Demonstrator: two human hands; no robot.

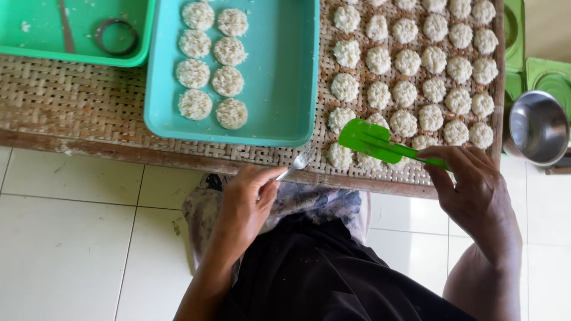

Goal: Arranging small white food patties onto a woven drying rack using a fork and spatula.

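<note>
At the near edge of the woven bamboo drying tray [89, 101], head view: the left hand [247, 205] has its fingers clenched round the handle of a small metal fork [297, 163], tines aimed at the nearest white rice cake [339, 156]. The right hand [476, 190] has its fingers grasping the handle of a flat green plastic spatula [372, 141], blade laid low over the front row of cakes, just beside the fork tip. Judging by the angle, blade and fork are held to meet at one cake, at the tray's front edge.

A shallow teal plastic tray [285, 77] sits on the weave, within reach, holding eight round rice cakes [212, 65] in two columns on its left side; the rest is bare. A second green plastic tray [35, 30] far left holds a metal ring mould [116, 37]. A steel bowl [538, 128] stands at right. White tiled floor [65, 238] below. No packages, labels or signs in sight.
</note>
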